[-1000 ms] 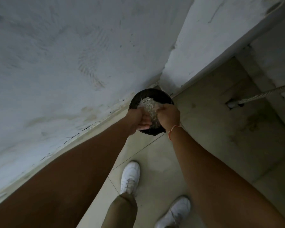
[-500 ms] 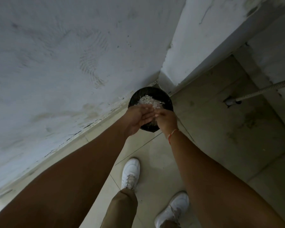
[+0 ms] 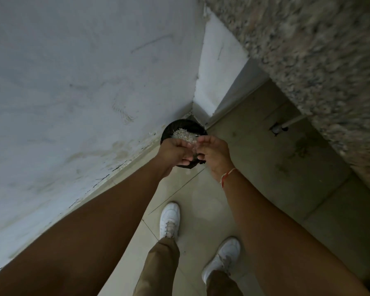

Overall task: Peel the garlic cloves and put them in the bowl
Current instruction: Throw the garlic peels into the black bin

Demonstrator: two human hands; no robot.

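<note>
1. We look straight down at our two bare arms, stretched out over a round black bin (image 3: 181, 127) that stands on the floor in the corner where two walls meet.
2. A heap of pale, papery garlic skins (image 3: 184, 135) fills the top of the bin, just beyond our fingertips.
3. Our left hand (image 3: 175, 151) hangs over the near rim with its back turned up and its fingers curled under; a few pale flakes show at its fingertips, but we cannot tell whether it grips them or merely touches them.
4. Our right hand (image 3: 214, 151) is just beside the left, nearly touching it, with fingers loosely bent toward the skins; whether anything lies in it we cannot tell.
5. A thin red-and-white thread bracelet (image 3: 227, 176) circles our right wrist.
6. No garlic clove and no bowl can be made out; only the skins in the bin are visible.
7. The whitewashed wall (image 3: 73, 82) on the left is scuffed and stained near its base.
8. A speckled stone counter edge (image 3: 318, 50), blurred, juts in at the upper right, and a pale pipe (image 3: 291, 121) meets the floor beneath it.
9. The beige tiled floor (image 3: 265, 167) carries our two white sneakers (image 3: 169, 218), below khaki trouser legs (image 3: 158, 270).
</note>
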